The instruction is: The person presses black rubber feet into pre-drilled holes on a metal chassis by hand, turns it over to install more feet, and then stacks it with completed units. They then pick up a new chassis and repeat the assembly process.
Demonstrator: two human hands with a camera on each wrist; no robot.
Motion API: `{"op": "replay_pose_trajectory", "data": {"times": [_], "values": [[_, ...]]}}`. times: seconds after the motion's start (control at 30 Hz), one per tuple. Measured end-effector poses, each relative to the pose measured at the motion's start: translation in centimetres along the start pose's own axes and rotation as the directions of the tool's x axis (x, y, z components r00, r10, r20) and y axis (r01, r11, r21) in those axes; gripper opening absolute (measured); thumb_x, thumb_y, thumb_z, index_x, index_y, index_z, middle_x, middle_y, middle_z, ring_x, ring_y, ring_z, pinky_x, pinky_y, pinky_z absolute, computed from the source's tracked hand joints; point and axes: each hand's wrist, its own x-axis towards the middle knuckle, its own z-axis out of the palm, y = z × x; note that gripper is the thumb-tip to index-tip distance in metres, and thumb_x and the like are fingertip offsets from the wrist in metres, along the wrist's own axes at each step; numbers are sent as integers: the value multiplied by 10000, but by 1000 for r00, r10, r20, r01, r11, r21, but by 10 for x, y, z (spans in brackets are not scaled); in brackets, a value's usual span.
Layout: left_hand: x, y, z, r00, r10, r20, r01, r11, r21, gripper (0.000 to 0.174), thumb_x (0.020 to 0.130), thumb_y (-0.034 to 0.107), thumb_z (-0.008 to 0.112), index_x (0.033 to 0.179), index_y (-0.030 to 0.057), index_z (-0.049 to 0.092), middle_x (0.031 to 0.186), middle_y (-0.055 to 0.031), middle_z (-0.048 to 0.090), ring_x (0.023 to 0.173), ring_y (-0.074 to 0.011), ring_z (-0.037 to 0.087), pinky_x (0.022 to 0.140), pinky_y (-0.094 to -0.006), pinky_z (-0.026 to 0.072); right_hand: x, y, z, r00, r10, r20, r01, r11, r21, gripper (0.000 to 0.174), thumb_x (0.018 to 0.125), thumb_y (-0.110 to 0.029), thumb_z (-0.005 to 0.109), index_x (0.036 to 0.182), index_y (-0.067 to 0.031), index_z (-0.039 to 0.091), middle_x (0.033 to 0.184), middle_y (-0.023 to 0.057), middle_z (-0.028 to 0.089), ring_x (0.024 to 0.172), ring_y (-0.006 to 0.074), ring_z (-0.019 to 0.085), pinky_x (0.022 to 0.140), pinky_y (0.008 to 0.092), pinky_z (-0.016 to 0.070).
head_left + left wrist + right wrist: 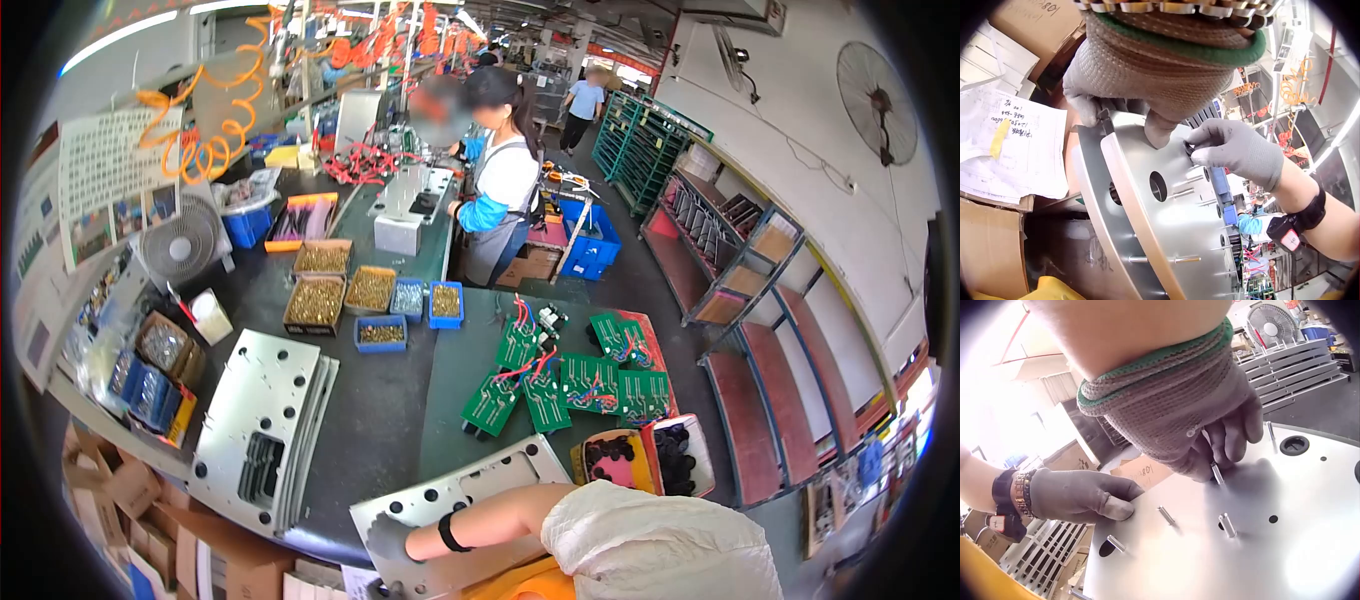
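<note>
A silvery metal panel (500,478) with round holes and upright studs lies at the front of the bench. My gloved left hand (1147,81) grips its edge, thumb on the top face; the right wrist view shows that left hand (1085,497) at the panel's near corner. My gloved right hand (1179,415) bends down over the panel beside a stud, its fingertips at a hole. In the left wrist view the right hand (1235,150) pinches a small black plug (1189,150), mostly hidden by the fingers. Another black plug (1294,445) sits in a hole.
Stacked metal panels (260,430) stand at the left. Green circuit boards (545,400) with wires lie right of centre, near a box of black round parts (715,465). Small boxes of screws (315,330) line the back. Another person (500,180) works at the far bench.
</note>
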Motion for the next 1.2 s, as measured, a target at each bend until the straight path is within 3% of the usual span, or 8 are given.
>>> {"op": "replay_pose_trajectory", "data": {"times": [0.2, 0.43, 0.63, 0.77, 0.9, 0.93, 1.1, 1.2], "values": [[14, -45, 11, 995, -53, 90, 67, 983, -168, 498, 839, 263, 743, 1185, -40, 552, 894, -85, 583, 779, -187, 526, 728, -319, 477, 19, 25, -27, 976, -108, 188, 102, 994, 42, 237, 747, -136, 678, 965, -52, 717, 906, 134, 721, 900, 314, 697, 726, 405, 530], [10, -34, 6, 984, -128, 121, 152, 965, -212, 525, 823, 283, 755, 1177, -47, 550, 935, -81, 586, 808, -184, 530, 756, -314, 471, 36, 56, 0, 934, -352, 64, 322, 905, 278, 282, 710, -227, 742, 937, -61, 757, 916, 134, 729, 876, 346, 685, 778, 434, 536], [22, -70, 12, 986, -95, 134, 130, 950, -284, 510, 835, 260, 744, 1185, -50, 539, 956, -97, 588, 827, -177, 524, 736, -309, 476, 30, 39, -13, 955, -264, 132, 261, 964, 40, 268, 767, -176, 664, 995, -58, 742, 977, 106, 721, 921, 320, 672, 803, 430, 517], [30, -65, 16, 979, -106, 175, 148, 957, -249, 461, 889, 235, 689, 1215, -47, 527, 1067, -122, 614, 916, -205, 568, 793, -329, 496, 6, 34, 20, 917, -320, -237, 293, 946, -141, 255, 797, -116, 588, 1006, -60, 725, 970, 121, 695, 904, 329, 650, 797, 425, 502], [55, -40, 33, 973, -40, 227, 100, 961, -259, 457, 893, 233, 684, 1218, -46, 526, 1074, -122, 614, 922, -208, 570, 798, -332, 497, -38, 30, -4, 973, -202, -114, 187, 974, -131, 280, 839, -226, 586, 993, -17, 691, 1057, 104, 602, 969, 265, 567, 851, 393, 432], [65, -32, 30, 973, -21, 232, 81, 964, -254, 456, 894, 233, 683, 1219, -46, 526, 1076, -122, 614, 924, -209, 571, 799, -333, 498, -34, 27, 14, 934, 71, -350, 44, 950, 311, 272, 855, -228, 573, 1037, -38, 643, 1046, 114, 587, 968, 277, 564, 872, 413, 429], [96, -4, 32, 968, 41, 248, 24, 967, -253, 452, 899, 231, 677, 1223, -45, 525, 1085, -122, 615, 932, -212, 573, 805, -336, 499, -137, 70, 40, 739, 220, -637, 130, 881, 455, 276, 853, -84, 538, 1121, -99, 600, 975, 128, 583, 944, 321, 576, 791, 435, 468], [108, 15, 46, 962, 72, 263, 1, 963, -268, 449, 902, 230, 673, 1226, -44, 525, 1091, -122, 616, 937, -214, 575, 808, -338, 500, -241, 110, 65, 778, 434, -455, -33, 750, 660, 324, 835, -84, 535, 1137, -109, 652, 1025, 157, 637, 964, 345, 615, 854, 465, 478]]}}
